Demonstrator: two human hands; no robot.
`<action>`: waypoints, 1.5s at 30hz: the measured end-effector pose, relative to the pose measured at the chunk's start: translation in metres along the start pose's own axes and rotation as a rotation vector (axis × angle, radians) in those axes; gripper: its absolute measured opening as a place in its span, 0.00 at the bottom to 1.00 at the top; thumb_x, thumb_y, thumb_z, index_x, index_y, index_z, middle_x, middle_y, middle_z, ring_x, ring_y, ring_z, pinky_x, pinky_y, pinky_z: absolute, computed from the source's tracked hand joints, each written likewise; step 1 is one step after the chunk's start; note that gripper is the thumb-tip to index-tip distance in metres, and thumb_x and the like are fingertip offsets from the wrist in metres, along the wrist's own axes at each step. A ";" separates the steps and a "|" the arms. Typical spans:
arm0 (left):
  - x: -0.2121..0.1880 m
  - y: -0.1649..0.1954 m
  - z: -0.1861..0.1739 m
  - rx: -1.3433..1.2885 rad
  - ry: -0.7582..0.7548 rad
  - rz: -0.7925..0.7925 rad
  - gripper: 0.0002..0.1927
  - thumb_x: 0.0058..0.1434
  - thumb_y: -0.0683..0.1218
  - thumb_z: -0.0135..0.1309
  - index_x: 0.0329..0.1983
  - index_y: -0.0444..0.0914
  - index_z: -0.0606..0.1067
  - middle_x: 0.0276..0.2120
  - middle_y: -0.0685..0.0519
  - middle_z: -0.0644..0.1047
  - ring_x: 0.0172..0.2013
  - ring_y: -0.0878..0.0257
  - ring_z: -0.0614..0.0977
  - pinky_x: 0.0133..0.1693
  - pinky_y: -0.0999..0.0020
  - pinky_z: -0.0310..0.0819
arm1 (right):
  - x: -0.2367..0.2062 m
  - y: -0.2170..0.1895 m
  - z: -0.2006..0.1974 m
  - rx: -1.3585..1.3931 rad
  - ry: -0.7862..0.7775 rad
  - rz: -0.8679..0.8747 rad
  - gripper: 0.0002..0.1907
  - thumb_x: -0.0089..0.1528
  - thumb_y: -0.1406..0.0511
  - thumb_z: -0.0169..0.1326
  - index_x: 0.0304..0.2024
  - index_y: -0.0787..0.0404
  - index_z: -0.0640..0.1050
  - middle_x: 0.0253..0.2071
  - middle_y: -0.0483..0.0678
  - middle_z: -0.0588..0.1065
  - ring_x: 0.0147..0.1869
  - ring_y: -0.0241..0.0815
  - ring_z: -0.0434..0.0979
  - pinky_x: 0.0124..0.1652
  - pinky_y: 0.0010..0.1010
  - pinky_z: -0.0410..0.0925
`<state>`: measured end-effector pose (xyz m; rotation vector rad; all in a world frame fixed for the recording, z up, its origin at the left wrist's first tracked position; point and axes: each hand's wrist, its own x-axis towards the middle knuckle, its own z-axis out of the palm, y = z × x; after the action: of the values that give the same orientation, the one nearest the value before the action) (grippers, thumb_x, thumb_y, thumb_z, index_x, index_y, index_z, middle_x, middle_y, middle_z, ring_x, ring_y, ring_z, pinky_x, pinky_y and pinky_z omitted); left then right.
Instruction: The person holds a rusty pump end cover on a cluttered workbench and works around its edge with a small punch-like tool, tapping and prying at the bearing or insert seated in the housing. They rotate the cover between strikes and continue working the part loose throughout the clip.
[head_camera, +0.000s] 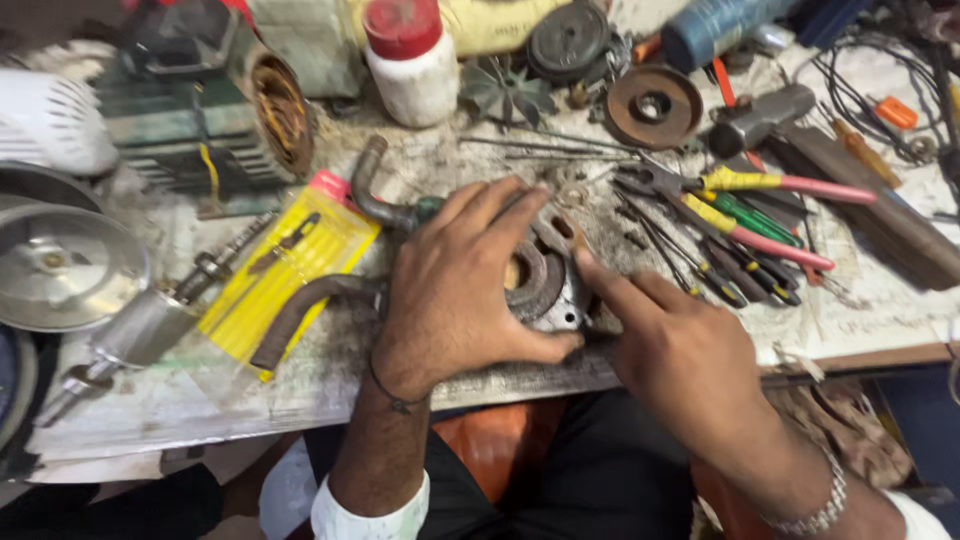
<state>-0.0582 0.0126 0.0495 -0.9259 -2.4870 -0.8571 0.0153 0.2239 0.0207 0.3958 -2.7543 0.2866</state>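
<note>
Both hands on one part: left hand (455, 285) spread wide over a grey metal pump housing (545, 285), palm down, thumb hooked under its near edge, fingers arched across the top, likely to pin it against the table (300, 390). Right hand (680, 350) narrowed to a point, index finger pressed to the housing's right side, remaining fingers curled, holding nothing. Housing flat near the table's front edge, directly under the left palm and just left of the right fingertip; round rusty bore visible between the left fingers. Bent grey pipe (385, 195) joined at the far side, dark rubber hose (305, 310) trailing out to the left. Just beyond, to the right, pliers with yellow and pink grips (760, 185) and a cluster of screwdrivers (745, 265), laid within easy reach. Left of the hose, a yellow plastic packet (285, 275) beside a steel shaft (150, 320). Farther back, a white bottle with red cap (410, 60), a rusty pulley disc (652, 105) and a small fan impeller (505, 92).
</note>
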 end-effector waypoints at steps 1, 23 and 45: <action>0.000 0.000 0.001 -0.010 -0.001 -0.006 0.57 0.30 0.64 0.74 0.63 0.34 0.72 0.60 0.41 0.73 0.62 0.46 0.73 0.60 0.53 0.70 | 0.001 0.001 0.001 -0.007 0.021 -0.018 0.32 0.55 0.75 0.53 0.61 0.46 0.76 0.36 0.47 0.77 0.29 0.54 0.79 0.28 0.43 0.72; 0.000 -0.001 0.002 -0.007 -0.016 -0.051 0.57 0.30 0.64 0.74 0.63 0.33 0.71 0.59 0.42 0.72 0.61 0.47 0.74 0.57 0.52 0.71 | -0.001 -0.001 0.003 0.138 0.012 0.073 0.34 0.53 0.77 0.53 0.61 0.48 0.78 0.32 0.50 0.77 0.29 0.57 0.79 0.30 0.47 0.72; 0.000 0.001 0.016 0.108 -0.023 -0.106 0.59 0.34 0.70 0.73 0.64 0.34 0.70 0.58 0.41 0.71 0.60 0.47 0.74 0.54 0.51 0.74 | -0.038 0.031 -0.020 0.047 -0.337 0.280 0.36 0.57 0.68 0.56 0.66 0.33 0.76 0.33 0.42 0.79 0.34 0.47 0.83 0.37 0.41 0.76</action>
<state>-0.0595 0.0230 0.0380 -0.7790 -2.5936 -0.7391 0.0463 0.2668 0.0207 0.0696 -3.1422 0.3849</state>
